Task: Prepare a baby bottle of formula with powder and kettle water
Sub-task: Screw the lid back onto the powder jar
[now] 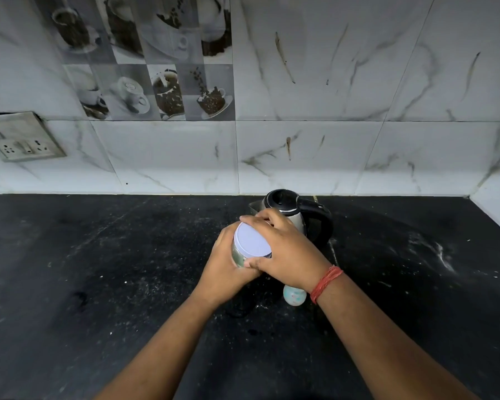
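A clear powder jar [237, 255] with a pale lilac lid [251, 241] is held above the black counter. My left hand [223, 269] grips the jar's body from the left. My right hand [283, 249] curls around the lid's rim from the right, fingers over its far edge. Behind the hands stands a steel kettle [295, 215] with a black lid and handle. The baby bottle [294, 295] shows only as a pale rounded part under my right wrist; the rest of it is hidden.
The black stone counter [98, 269] is dusted with white specks and meets a marble-tiled wall at the back. A wall socket plate [23, 137] sits at the far left. The wall turns a corner at the far right.
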The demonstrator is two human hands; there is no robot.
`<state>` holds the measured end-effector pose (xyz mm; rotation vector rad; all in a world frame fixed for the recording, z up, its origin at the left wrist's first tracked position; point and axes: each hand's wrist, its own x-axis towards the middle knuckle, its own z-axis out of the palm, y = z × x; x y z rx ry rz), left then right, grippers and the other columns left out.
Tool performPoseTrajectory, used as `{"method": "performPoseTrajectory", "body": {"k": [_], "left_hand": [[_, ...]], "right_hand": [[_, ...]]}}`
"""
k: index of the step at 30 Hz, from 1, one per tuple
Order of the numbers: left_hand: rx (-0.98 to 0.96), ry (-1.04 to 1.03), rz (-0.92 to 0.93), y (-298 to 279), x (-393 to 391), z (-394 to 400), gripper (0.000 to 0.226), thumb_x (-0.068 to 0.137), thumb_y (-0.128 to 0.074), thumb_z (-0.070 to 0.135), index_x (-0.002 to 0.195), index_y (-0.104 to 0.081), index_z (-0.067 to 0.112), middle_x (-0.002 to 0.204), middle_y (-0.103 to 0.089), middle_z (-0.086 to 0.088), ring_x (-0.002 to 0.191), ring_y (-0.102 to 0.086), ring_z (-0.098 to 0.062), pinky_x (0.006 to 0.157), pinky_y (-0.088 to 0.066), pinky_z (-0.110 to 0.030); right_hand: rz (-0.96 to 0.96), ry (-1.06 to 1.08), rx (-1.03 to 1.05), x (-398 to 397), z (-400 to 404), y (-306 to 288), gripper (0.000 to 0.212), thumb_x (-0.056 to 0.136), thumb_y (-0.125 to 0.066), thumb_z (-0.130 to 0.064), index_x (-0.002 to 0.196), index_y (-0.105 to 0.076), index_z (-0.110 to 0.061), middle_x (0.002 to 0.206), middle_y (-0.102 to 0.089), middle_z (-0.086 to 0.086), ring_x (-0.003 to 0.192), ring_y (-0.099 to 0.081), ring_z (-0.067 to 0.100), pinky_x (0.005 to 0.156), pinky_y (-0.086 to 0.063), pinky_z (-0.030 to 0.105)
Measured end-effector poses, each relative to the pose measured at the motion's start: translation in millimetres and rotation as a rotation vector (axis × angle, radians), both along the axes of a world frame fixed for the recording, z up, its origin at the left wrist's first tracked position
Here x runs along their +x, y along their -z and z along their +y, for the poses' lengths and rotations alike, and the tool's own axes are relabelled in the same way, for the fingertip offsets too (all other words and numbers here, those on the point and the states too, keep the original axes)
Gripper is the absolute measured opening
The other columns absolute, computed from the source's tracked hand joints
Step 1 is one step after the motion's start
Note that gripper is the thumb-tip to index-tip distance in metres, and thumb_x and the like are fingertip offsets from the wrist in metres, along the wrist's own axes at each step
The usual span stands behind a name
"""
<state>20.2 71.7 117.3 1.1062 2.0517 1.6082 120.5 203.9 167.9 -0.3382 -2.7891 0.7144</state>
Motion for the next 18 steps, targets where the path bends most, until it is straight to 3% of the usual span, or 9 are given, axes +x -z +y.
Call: {"method": "performPoseTrajectory", "body": {"k": [4,9,11,13,15,18], "left_hand": [[-0.004,-0.045,0.048,-0.2,0.9,-4.4,0.076,0.062,-0.079,0.034,0.128,-0.048,0.054,0.133,-0.053,0.02,0.126,-0.053,-0.004,0.107,-0.048,-0.037],[0.0,-0.115,0.088,3.6,4.2,-5.2,0.079,0.064,-0.082,0.031,0.134,-0.049,0.047,0.135,-0.052,0.023,0.131,-0.05,-0.014,0.11,-0.046,-0.048],[0.0,-0.166,0.087,3.8,1.2,-7.0,0.079,0.065,-0.084,0.038,0.136,-0.049,0.044,0.137,-0.05,0.02,0.132,-0.048,-0.015,0.111,-0.045,-0.048],[-0.009,-0.189,0.095,3.6,-4.2,-10.4,0.081,0.064,-0.081,0.045,0.138,-0.048,0.04,0.139,-0.05,0.019,0.133,-0.046,-0.015,0.112,-0.043,-0.048],[-0.017,-0.182,0.096,1.0,-8.0,-13.8,0.081,0.064,-0.078,0.051,0.138,-0.049,0.038,0.138,-0.049,0.021,0.134,-0.045,-0.015,0.113,-0.043,-0.047],[-0.057,-0.137,0.086,-5.7,-6.0,-16.2,0.081,0.064,-0.075,0.053,0.138,-0.046,0.042,0.137,-0.045,0.029,0.134,-0.04,-0.011,0.113,-0.041,-0.04]], "right_hand": [[-0.026,0.071,0.053,0.8,-6.5,-4.5,0.092,0.074,-0.081,-0.057,0.152,-0.037,-0.035,0.138,-0.038,-0.009,0.131,-0.043,0.016,0.108,-0.045,0.038],[-0.119,0.192,0.176,-0.2,-20.3,-8.7,0.102,0.072,-0.065,-0.078,0.146,-0.04,-0.013,0.144,-0.042,0.007,0.133,-0.045,0.028,0.108,-0.043,0.039],[-0.204,0.189,0.193,3.7,-20.5,-14.3,0.092,0.075,-0.061,-0.08,0.135,-0.047,-0.012,0.136,-0.052,0.006,0.125,-0.052,0.026,0.097,-0.045,0.036],[-0.239,0.171,0.263,8.8,-17.7,-21.8,0.07,0.078,-0.055,-0.081,0.111,-0.056,-0.02,0.117,-0.061,0.0,0.11,-0.059,0.021,0.079,-0.044,0.035],[-0.175,0.174,0.325,11.6,-13.9,-26.9,0.057,0.081,-0.054,-0.079,0.097,-0.054,-0.025,0.106,-0.061,-0.007,0.1,-0.06,0.016,0.072,-0.043,0.034],[0.031,0.063,0.219,8.9,-7.8,-26.2,0.058,0.083,-0.069,-0.059,0.127,-0.053,-0.024,0.129,-0.054,-0.007,0.119,-0.052,0.014,0.095,-0.048,0.034]]}}
